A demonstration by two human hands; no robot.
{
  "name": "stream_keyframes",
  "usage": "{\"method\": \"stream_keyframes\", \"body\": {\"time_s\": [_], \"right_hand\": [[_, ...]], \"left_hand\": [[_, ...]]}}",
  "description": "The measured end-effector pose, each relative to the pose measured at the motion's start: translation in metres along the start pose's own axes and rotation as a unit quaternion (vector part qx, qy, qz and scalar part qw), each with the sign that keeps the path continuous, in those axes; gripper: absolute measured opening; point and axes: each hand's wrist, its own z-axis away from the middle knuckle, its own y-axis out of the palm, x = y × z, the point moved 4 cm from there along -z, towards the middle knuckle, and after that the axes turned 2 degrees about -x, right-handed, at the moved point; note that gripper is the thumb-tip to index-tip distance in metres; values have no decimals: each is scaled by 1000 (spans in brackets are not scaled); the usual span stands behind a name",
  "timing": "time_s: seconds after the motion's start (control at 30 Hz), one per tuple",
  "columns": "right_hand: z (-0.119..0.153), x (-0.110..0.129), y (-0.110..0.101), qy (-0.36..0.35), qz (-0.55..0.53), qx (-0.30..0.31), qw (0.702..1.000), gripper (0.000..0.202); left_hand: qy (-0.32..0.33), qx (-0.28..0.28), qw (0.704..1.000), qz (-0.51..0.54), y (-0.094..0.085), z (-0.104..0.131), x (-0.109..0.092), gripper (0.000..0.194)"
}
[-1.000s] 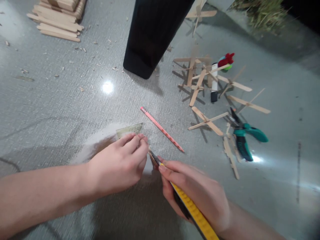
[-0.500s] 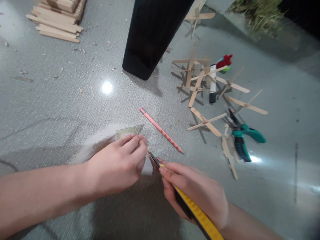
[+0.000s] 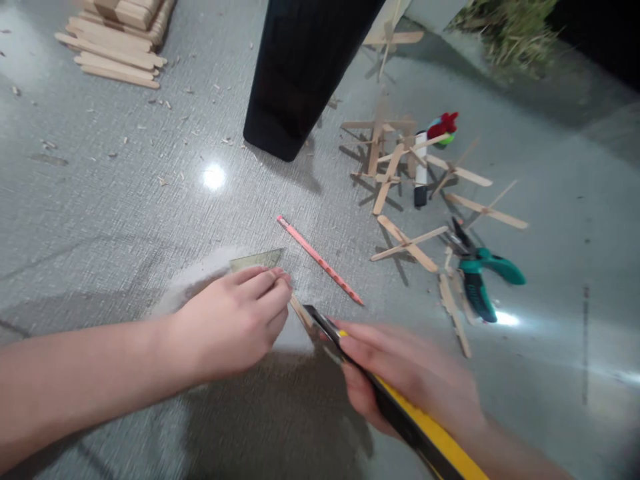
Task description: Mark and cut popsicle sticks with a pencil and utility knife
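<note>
A thin wooden stick [image 3: 301, 312] juts out from under the closed fingers of my left hand [image 3: 245, 320], which pinches its far end. Wrapped round a yellow and black utility knife [image 3: 425, 420] is my right hand [image 3: 405, 377], a little smeared by motion. The knife's blade lies over or beside the stick's lower end; whether they touch is unclear. A greenish see-through set square [image 3: 257, 259] shows just above my left fingers, partly covered by them. The pink pencil [image 3: 320, 260] lies between and beyond my hands.
A black upright object [image 3: 300, 73] stands at top centre. Stacked craft sticks [image 3: 117, 50] lie upper left. Several crossed-stick pieces [image 3: 407, 243], a white marker [image 3: 421, 167] and green-handled pliers [image 3: 477, 273] lie to the right. Wood chips [image 3: 163, 181] are scattered on the grey table [image 3: 150, 220].
My right hand and the knife have moved down and to the right, uncovering more of the stick. My left hand has shifted slightly left and still pinches it.
</note>
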Motion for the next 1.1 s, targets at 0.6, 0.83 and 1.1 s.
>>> {"method": "stream_keyframes", "body": {"time_s": [0.6, 0.83, 1.1], "right_hand": [[2, -10, 17, -63, -15, -71, 995, 27], [7, -8, 17, -22, -41, -55, 997, 37], [6, -10, 15, -34, -72, -12, 997, 48]], "left_hand": [[-92, 212, 966, 115, -7, -41, 26, 13], [-109, 254, 944, 182, -3, -49, 34, 19], [-132, 276, 931, 198, -3, -54, 41, 22]]}}
